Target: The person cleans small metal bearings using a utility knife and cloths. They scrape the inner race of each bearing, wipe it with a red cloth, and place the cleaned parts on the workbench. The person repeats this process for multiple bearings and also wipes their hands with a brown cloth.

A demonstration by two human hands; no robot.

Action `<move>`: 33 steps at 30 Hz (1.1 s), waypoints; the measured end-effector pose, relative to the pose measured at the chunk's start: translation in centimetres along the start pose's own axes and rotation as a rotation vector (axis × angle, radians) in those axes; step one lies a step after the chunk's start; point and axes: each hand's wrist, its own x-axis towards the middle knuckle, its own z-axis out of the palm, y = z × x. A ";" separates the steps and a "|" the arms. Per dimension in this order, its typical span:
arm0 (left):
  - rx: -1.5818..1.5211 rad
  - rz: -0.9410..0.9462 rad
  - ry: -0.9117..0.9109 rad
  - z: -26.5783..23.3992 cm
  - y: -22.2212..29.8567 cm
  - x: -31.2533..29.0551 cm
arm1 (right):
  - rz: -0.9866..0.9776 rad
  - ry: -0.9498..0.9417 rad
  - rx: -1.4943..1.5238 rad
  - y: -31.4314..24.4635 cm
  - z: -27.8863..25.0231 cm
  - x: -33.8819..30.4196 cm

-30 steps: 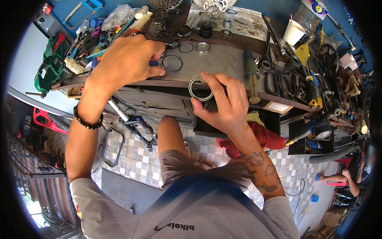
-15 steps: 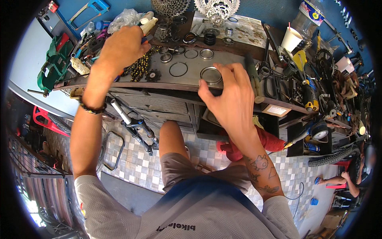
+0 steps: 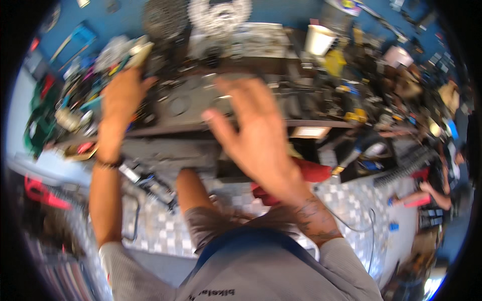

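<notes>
My right hand [image 3: 251, 113] hovers over the bench front with fingers and thumb spread apart, holding nothing. Under it, partly covered by the fingers, lies a round metal ring [image 3: 224, 103]. To its left a thin dark ring [image 3: 178, 115] rests on the grey mat [image 3: 193, 93]. My left hand [image 3: 123, 95] reaches over the cluttered left part of the bench, beside hand tools and a clear plastic bag [image 3: 111, 52]. Its thumb sticks out to the right, while its other fingers are blurred and partly hidden. Whether it grips anything cannot be made out.
A large silver sprocket cassette [image 3: 219, 15] and a darker one [image 3: 163, 20] are at the back. A white cup [image 3: 320, 41] stands right of the mat, before more tools. A red cloth [image 3: 314, 170] hangs below the bench edge. Another person [image 3: 436, 193] is at far right.
The view has swung to the right, so the bench appears farther left and is smeared. My right hand's fingers, earlier around the metal ring, are now spread above it. My left hand stays over the tools.
</notes>
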 end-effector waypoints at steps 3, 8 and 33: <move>-0.117 0.019 0.076 0.2 -0.8 0.2 | -0.019 0.057 0.174 -0.2 -4.2 -1.9; -0.390 0.125 0.239 -0.3 -4.0 -0.7 | -0.077 0.243 -0.149 3.9 -17.5 -4.1; -1.124 -0.056 0.184 -7.2 5.0 -6.7 | -0.126 0.784 -0.677 24.0 -41.3 17.2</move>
